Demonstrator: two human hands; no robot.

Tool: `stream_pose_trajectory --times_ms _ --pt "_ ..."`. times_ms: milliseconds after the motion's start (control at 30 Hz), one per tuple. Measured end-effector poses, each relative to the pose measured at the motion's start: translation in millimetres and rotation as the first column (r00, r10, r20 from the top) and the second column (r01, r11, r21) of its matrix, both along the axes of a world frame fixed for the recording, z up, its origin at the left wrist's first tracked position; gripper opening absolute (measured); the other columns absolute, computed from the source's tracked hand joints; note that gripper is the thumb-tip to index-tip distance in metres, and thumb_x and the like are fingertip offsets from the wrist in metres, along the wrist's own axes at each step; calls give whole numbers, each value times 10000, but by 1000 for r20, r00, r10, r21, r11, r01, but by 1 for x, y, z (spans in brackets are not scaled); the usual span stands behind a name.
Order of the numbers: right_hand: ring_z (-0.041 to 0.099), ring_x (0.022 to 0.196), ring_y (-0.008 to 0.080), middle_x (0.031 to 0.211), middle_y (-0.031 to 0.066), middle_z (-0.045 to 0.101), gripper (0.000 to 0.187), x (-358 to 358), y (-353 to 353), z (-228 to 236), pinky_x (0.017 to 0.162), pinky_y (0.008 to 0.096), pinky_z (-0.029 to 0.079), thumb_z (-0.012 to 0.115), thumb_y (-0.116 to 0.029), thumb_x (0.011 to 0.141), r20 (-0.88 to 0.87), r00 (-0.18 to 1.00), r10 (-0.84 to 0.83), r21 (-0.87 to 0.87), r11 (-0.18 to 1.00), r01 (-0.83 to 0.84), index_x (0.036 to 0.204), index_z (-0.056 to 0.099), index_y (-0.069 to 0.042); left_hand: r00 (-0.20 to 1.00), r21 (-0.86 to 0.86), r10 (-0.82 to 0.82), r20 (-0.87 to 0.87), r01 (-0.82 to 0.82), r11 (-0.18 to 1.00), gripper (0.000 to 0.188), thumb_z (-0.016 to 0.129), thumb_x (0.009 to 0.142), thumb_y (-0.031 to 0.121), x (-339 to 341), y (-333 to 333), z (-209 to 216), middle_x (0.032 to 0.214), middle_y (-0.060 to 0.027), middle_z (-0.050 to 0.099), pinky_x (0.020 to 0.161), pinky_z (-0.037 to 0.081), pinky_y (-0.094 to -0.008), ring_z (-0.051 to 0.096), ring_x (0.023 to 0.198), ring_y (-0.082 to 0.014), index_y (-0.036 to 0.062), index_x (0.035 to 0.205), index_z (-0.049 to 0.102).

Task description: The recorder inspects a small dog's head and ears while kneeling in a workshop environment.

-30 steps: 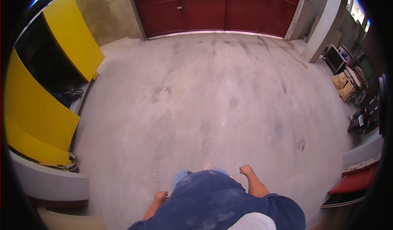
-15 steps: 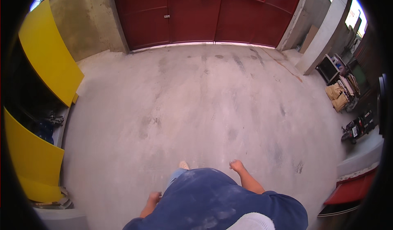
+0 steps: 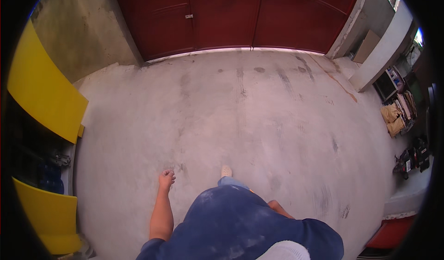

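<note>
My left hand (image 3: 166, 178) swings out ahead of my body over the concrete floor (image 3: 208, 121). Its fingers are loosely bent and a little apart, and I see nothing in them. On the other side, my right hand (image 3: 274, 205) is low beside my waist, mostly hidden by the dark blue shirt (image 3: 231, 223); its fingers do not show. One foot in a pale clog-like shoe (image 3: 226, 171) is out in front, below a light blue trouser leg (image 3: 233, 182). Neither hand touches any object I can see.
A dark red metal gate (image 3: 222, 19) spans the far end. Along the left stands a yellow panelled structure (image 3: 46, 93) with blue containers (image 3: 51, 179) inside. At right are a pillar (image 3: 384, 52), stacked cardboard (image 3: 394, 119) and a motorcycle (image 3: 409, 160).
My left arm has swung forward while my right hand has dropped back beside my body. A foot has stepped out ahead. The gate and surroundings have shifted in view.
</note>
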State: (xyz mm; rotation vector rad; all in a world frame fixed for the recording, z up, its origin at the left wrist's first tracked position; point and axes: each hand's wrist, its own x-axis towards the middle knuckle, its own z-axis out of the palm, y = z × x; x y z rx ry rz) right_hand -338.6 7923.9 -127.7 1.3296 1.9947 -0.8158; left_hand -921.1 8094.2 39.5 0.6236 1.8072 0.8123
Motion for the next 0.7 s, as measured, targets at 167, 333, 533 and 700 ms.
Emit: stream_pose_trajectory --times_ms 167,333,533,700 --pt "636 796 306 790 133 659 243 -1 255 5 710 434 502 704 -298 683 -126 991 -39 400 912 87 758 639 -76 996 -425 3 86 34 904 203 629 835 174 10 -36 -56 911 -71 648 627 523 -343 642 721 -233 42 990 627" --pt "631 728 274 729 159 654 195 -51 492 87 684 374 486 604 -208 785 -498 409 -765 -35 489 872 780 621 -14 985 -397 -170 11 161 904 176 574 873 216 8 -32 -65 901 -63 654 643 531 -334 648 727 -230 68 912 661" --pt "603 679 197 703 120 661 247 -121 654 106 666 337 464 572 -225 827 -581 433 -689 30 514 857 780 634 9 888 -469 -459 -28 394 790 210 527 898 237 -58 62 -107 901 -58 654 624 539 -340 651 732 -218 73 906 658" --pt "638 731 311 722 171 649 278 -119 664 -4 714 373 484 580 -294 779 -250 961 -121 264 946 188 786 633 -21 990 -557 -79 117 131 820 190 495 916 198 -82 369 -144 880 -67 647 581 552 -336 651 734 -199 68 956 628"
